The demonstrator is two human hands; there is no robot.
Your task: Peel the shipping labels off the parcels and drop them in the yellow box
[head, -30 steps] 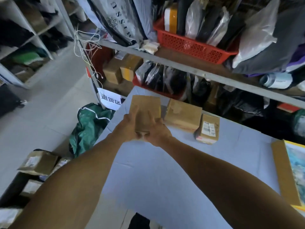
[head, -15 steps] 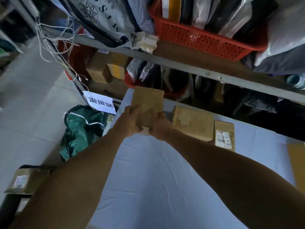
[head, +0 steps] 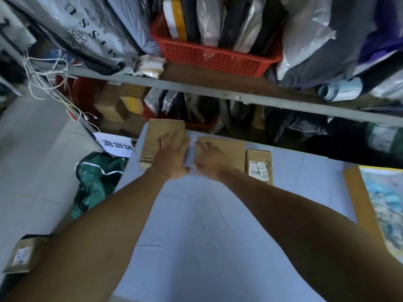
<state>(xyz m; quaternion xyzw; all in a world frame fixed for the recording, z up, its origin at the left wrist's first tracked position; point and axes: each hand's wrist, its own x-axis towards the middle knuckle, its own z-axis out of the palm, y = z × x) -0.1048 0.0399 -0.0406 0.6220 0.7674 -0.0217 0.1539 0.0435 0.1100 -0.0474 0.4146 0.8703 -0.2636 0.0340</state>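
Three brown cardboard parcels lie in a row at the far edge of the pale blue table (head: 196, 225). My left hand (head: 172, 155) lies flat with straight fingers on the leftmost parcel (head: 152, 138), which sits at the table's far left corner. My right hand (head: 209, 158) rests on the middle parcel (head: 233, 149), fingers spread and slightly bent at its left edge. The small right parcel (head: 259, 155) carries a white shipping label (head: 258, 168). The yellow box (head: 357, 192) stands at the right edge, with crumpled labels inside it.
A grey shelf rail (head: 218, 92) runs just behind the table, bearing a red basket (head: 209, 57) of packages. A green bag (head: 98, 173) and a white sign (head: 116, 144) lie on the floor to the left. More labelled parcels (head: 21, 256) sit at lower left.
The left parcel, held up in both hands before, now lies on the table's far left corner. My left hand has flattened on it and my right hand has shifted onto the middle parcel.
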